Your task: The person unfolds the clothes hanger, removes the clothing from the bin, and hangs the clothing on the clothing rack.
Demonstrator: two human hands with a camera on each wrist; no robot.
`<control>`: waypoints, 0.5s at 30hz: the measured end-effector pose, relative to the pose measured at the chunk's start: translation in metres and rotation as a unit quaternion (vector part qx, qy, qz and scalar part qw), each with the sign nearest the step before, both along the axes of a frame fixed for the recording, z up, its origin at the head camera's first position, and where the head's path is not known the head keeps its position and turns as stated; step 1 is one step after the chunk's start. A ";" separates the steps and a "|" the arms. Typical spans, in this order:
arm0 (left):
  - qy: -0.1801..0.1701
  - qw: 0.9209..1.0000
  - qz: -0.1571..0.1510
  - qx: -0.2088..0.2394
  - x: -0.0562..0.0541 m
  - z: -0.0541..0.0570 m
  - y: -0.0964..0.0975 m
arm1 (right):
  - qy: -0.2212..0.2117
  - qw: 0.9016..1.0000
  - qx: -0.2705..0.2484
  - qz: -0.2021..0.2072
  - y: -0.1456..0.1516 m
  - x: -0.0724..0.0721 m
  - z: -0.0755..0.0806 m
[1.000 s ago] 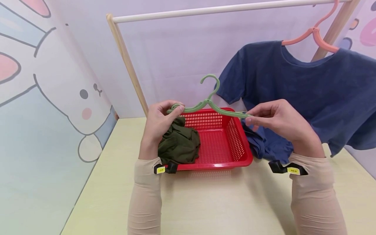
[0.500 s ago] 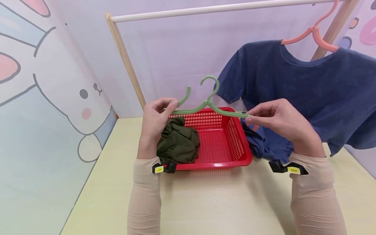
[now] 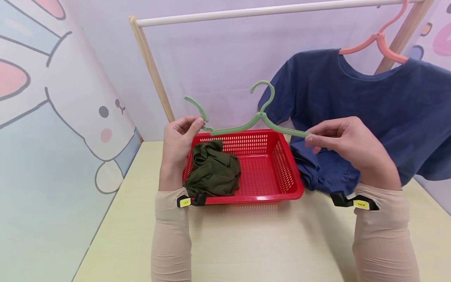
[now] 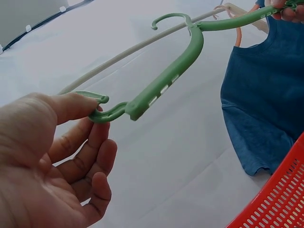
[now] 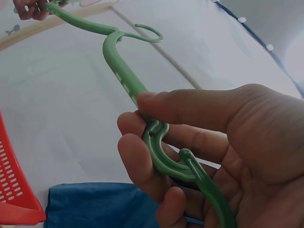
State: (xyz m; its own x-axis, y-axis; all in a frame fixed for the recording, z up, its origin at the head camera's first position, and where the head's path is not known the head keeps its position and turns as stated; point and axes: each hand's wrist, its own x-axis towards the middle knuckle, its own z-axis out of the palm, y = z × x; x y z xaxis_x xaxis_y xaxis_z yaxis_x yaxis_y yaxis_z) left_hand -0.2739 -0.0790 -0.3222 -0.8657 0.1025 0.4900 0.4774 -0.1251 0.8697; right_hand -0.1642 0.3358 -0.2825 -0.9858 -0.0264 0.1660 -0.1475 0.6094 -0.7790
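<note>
A green folding hanger (image 3: 239, 127) spans the space between my hands, above the red basket (image 3: 262, 197). Thumb and fingers of my left hand (image 3: 179, 141) pinch its left end, where a curved end piece sticks up and out to the left. At the other end my right hand (image 3: 347, 145) grips the right arm of the hanger between thumb and fingers. In the right wrist view, jointed curved pieces of the hanger (image 5: 164, 154) run across those fingers into the palm. The hook points up in the head view. A crumpled dark green garment (image 3: 215, 172) lies in the basket's left part.
A white rail (image 3: 225, 15) on wooden posts runs along the back. From it a navy T-shirt (image 3: 366, 105) hangs on a pink hanger (image 3: 378, 37) at the right. Folded blue cloth (image 3: 327, 172) lies on the table right of the basket. A rabbit-printed wall (image 3: 81, 98) borders the left.
My left hand has moved left, and the hanger's left end piece has swung out from the folded arm. My right hand and the hook have shifted slightly right, the right hand keeping its grip.
</note>
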 end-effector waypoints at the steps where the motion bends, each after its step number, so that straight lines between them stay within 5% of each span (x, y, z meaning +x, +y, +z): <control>1: -0.001 1.000 -0.002 0.001 0.000 0.000 0.000 | 0.000 1.000 -0.005 -0.002 0.001 0.000 0.000; 15: -0.013 0.998 -0.055 0.027 0.000 -0.002 -0.012 | 0.010 0.999 -0.051 -0.013 0.012 0.001 -0.001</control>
State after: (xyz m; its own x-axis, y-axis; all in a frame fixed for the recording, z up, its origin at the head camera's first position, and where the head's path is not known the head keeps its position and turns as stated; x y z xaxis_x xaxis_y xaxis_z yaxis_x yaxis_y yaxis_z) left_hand -0.2740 -0.0908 -0.3238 -0.8633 0.1720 0.4745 0.4352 -0.2224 0.8724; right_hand -0.1629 0.3475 -0.2831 -0.9823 0.0174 0.1865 -0.1490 0.5311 -0.8341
